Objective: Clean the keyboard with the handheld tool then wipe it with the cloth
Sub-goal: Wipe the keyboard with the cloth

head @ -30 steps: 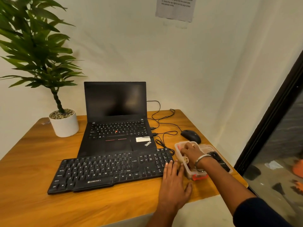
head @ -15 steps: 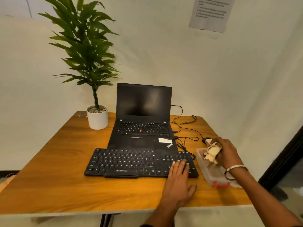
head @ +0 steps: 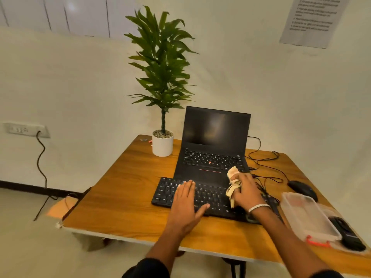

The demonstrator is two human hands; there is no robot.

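Hands over the keyboard

Left hand [head: 185, 205] lies flat, fingers straight, on the black slab keyboard [head: 202, 197] at the near middle of the wooden table [head: 124, 189]. Right hand [head: 246, 191] has its grip clamped on a crumpled cream cloth [head: 232, 183] above the keys. Beyond stands a black laptop [head: 212, 149]; wall notice [head: 313, 19] text is unreadable.

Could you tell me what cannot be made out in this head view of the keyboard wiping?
- Right part of the external keyboard: hidden by the right hand and its forearm.
- Whether the cloth touches the keys: cannot tell.
- Text on the wall notice: blurred, cut off by the top edge.
- The dark handheld tool beside the plastic container: partly hidden behind it, details unclear.
- Keys under the left hand: covered.
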